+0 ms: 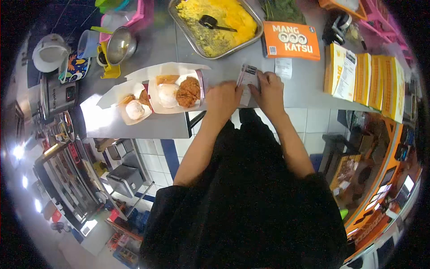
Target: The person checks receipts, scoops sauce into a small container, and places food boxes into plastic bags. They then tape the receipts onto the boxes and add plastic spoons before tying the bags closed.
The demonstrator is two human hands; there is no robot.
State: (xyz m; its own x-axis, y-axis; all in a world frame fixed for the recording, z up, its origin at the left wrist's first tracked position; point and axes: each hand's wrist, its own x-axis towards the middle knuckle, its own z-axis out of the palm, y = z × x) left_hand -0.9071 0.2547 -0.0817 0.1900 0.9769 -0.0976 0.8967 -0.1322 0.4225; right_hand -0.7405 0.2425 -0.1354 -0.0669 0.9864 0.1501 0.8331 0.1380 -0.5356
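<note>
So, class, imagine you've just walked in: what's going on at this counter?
A person in black has their left hand and right hand on a white printed paper slip near the front edge of a grey counter. To the left, two open white paper boxes hold white mounds and browned pieces. Beyond the hands sits a shallow metal tray of yellow food, with a black scoop lying in it.

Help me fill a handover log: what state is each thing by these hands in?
Left hand: touching the printed slip
Right hand: touching that slip
Left meal box: open, filled
Right meal box: open, filled
Metal tray: uncovered, holding yellow food
Black scoop: lying on food
MANG KATSU packaging: lettering up
White receipt: lying flat
</note>
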